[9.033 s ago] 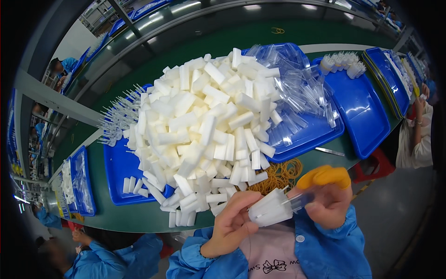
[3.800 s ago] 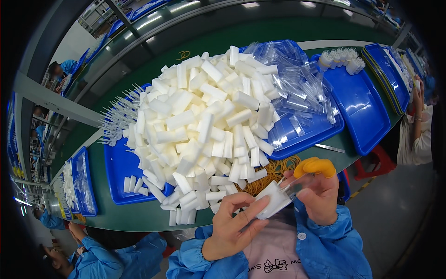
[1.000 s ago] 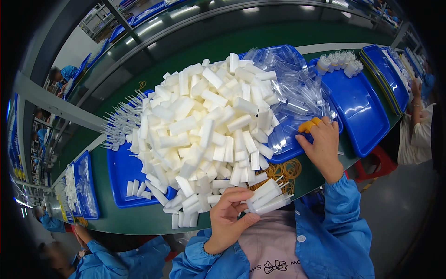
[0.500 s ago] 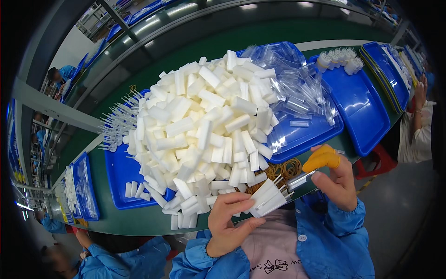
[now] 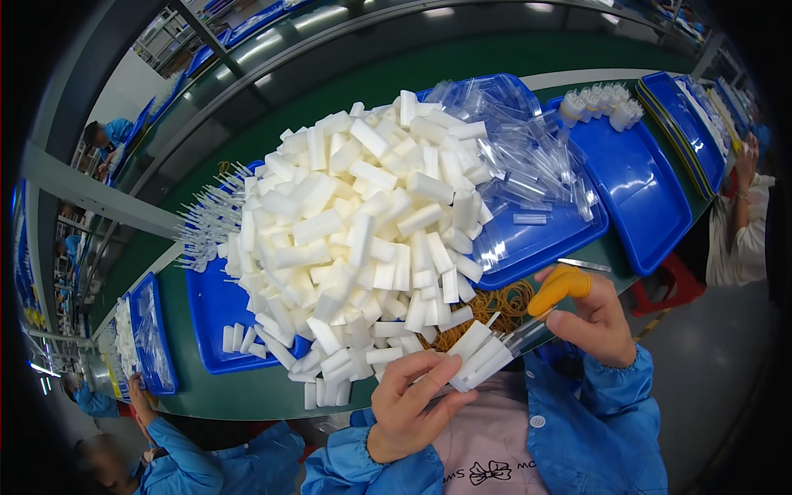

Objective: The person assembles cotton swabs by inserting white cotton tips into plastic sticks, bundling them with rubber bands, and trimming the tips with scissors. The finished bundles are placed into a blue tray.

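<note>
Left hand (image 5: 417,406): fingers closed around white bundle (image 5: 485,363), just off foam pile's (image 5: 355,223) near right edge.
Right hand (image 5: 592,326): pinches clear sleeve (image 5: 525,332), apparently; the grip hides its end.
Clear sleeve: right of foam pile; best kept in line with thin rods (image 5: 493,319).

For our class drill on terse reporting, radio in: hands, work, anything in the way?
Left hand gripping white bundle. Right hand pinching clear tube at bundle's right end. Yellow bands just beyond; no obstruction seen between tube and bundle.
</note>
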Motion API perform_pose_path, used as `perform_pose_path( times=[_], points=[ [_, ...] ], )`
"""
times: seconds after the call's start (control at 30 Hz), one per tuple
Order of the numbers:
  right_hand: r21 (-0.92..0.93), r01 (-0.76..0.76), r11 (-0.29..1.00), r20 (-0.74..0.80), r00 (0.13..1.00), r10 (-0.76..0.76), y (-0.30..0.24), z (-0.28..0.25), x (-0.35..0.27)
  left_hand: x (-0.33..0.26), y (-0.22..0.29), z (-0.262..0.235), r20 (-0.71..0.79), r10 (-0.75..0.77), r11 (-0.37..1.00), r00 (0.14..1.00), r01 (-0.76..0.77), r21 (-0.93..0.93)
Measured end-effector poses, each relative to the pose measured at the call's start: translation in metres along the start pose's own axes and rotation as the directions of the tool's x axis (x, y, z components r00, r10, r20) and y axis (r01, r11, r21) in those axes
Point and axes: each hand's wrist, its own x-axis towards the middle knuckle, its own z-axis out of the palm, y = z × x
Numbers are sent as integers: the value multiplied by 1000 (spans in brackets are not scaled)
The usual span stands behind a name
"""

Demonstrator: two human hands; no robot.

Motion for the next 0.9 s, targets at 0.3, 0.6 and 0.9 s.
perform_pose_path(
  times=[0.3,0.6,0.9],
  points=[
    [25,-29,999,115,993,26,-10,-7,9,12,11,-2,147,17,989,989,-39,144],
    [-172,102,980,169,983,-73,-27,-13,17,19,16,0,180,-23,996,983,8,84],
    [-161,138,977,191,976,-106,-24,-7,14,18,19,0,200,-96,995,975,98,2]
  ],
)
